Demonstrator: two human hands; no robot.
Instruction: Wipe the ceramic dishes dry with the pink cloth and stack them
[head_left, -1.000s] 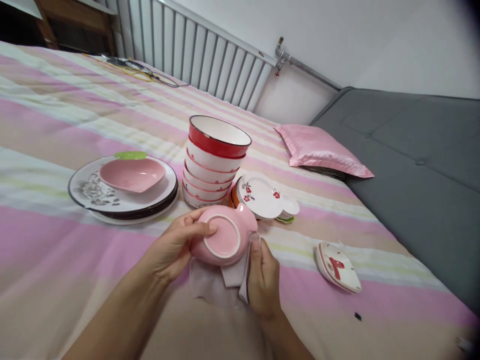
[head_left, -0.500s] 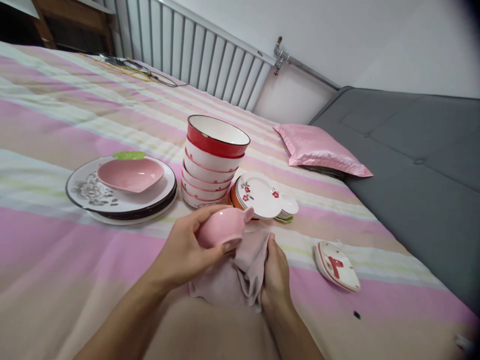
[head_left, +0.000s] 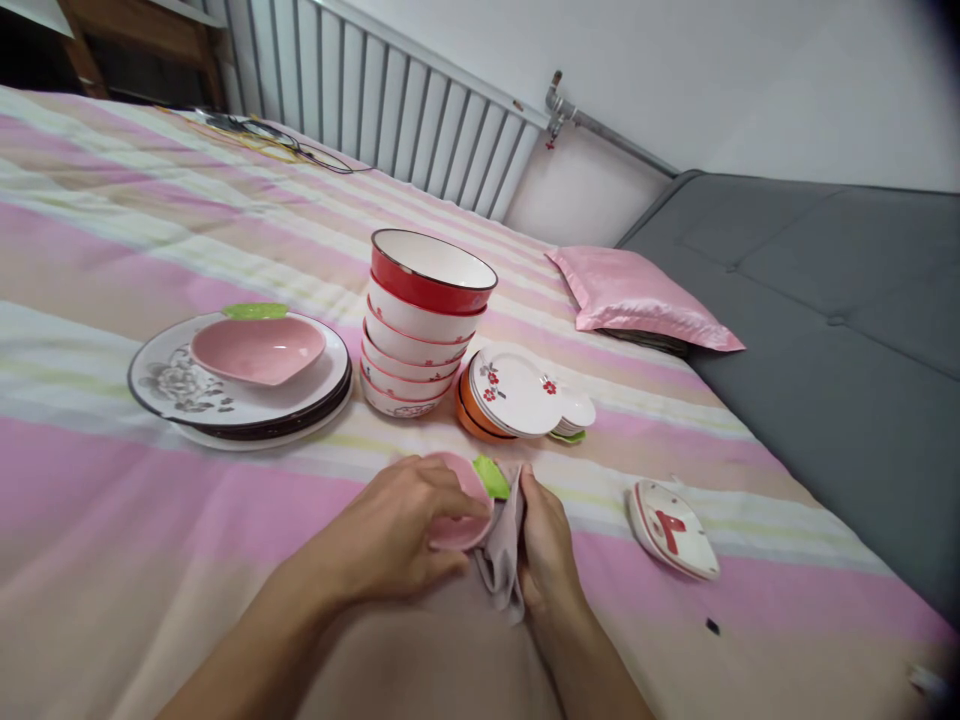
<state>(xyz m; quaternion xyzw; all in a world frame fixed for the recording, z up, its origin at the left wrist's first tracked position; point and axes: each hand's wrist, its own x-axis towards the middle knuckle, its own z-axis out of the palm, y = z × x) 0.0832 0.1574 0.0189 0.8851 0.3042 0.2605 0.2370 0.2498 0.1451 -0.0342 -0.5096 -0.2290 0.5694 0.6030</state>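
My left hand (head_left: 405,525) grips a small pink bowl (head_left: 466,485), its fingers lying across the inside. A green leaf-shaped tab sticks out on the bowl's right, and the hollow faces up towards me. In my right hand (head_left: 551,550) is a greyish-pink cloth (head_left: 504,545), bunched and hanging beside the bowl's right edge. The right fingers are mostly hidden behind the cloth. Just beyond my hands stands a tall stack of bowls (head_left: 420,318), white with red rims and a red one on top.
At left, a heart-shaped pink dish (head_left: 259,348) rests on stacked plates (head_left: 161,385). Small flowered plates (head_left: 517,395) sit on orange dishes (head_left: 480,420) beside the bowl stack. Rightward lie white-and-red dishes (head_left: 679,530). A pink pillow (head_left: 645,300) leans near the grey headboard (head_left: 825,290).
The pink bowl has turned from showing its outside to showing its inside and green tab. My left hand has rolled over with it and dropped slightly; the right hand keeps the cloth.
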